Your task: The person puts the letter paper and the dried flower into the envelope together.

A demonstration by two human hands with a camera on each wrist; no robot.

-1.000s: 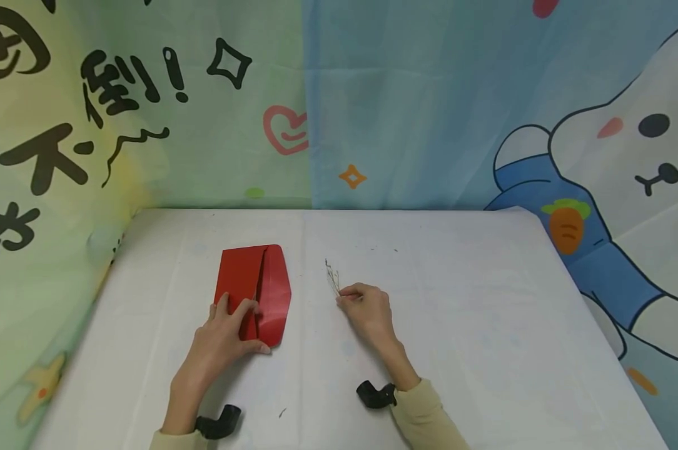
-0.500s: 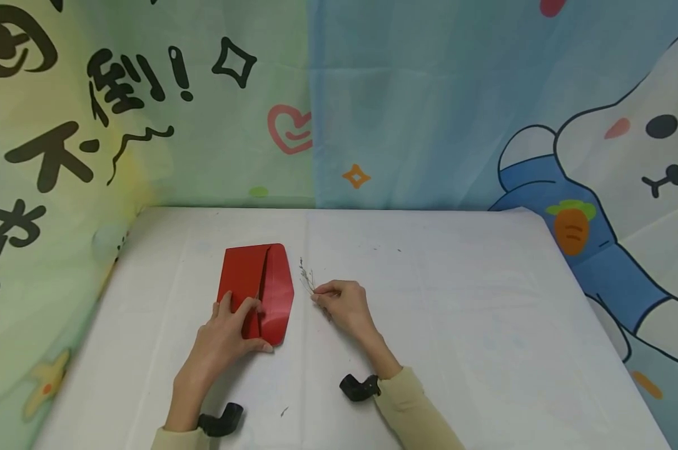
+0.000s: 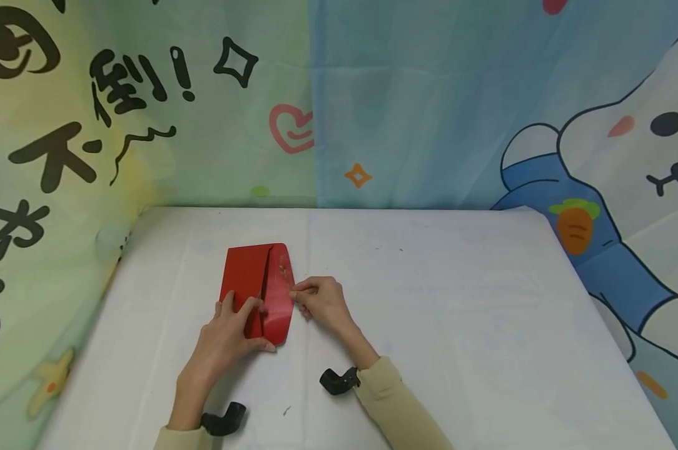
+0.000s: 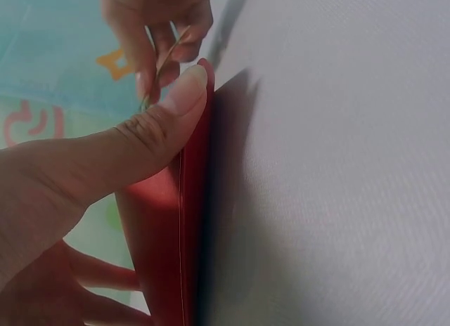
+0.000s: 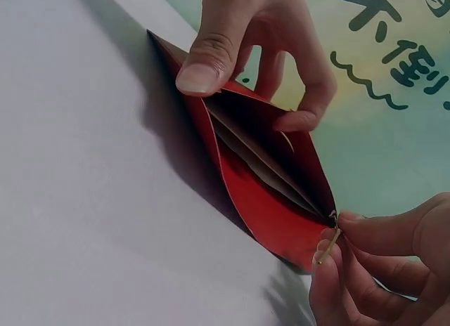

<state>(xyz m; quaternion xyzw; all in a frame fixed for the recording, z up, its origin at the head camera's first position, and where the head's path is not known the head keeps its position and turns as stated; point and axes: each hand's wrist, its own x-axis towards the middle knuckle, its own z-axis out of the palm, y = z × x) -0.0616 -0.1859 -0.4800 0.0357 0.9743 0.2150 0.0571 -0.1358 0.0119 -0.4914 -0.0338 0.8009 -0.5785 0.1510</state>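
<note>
A red envelope point(image 3: 244, 269) lies on the white table, its flap point(image 3: 278, 306) unfolded to the right. My left hand point(image 3: 217, 340) grips its near end, thumb at the edge and index finger at the mouth. The right wrist view shows that mouth gaping, with pale paper point(image 5: 256, 157) inside. Between thumb and fingertips my right hand point(image 3: 323, 303) pinches a thin dried sprig point(image 3: 283, 271), its branching tip over the flap. The stem end point(image 5: 328, 246) pokes out of the pinch. In the left wrist view the left thumb point(image 4: 158, 126) presses the envelope's edge.
Small dark bits point(image 3: 286, 410) of plant lie on the white tabletop point(image 3: 457, 325), some near the front and some toward the back. A printed cloth backdrop point(image 3: 406, 125) hangs behind the table. Black cameras point(image 3: 339, 381) are strapped at both wrists.
My right hand has moved left with the sprig, from the table beside the envelope to over its flap. The left hand keeps its grip on the envelope.
</note>
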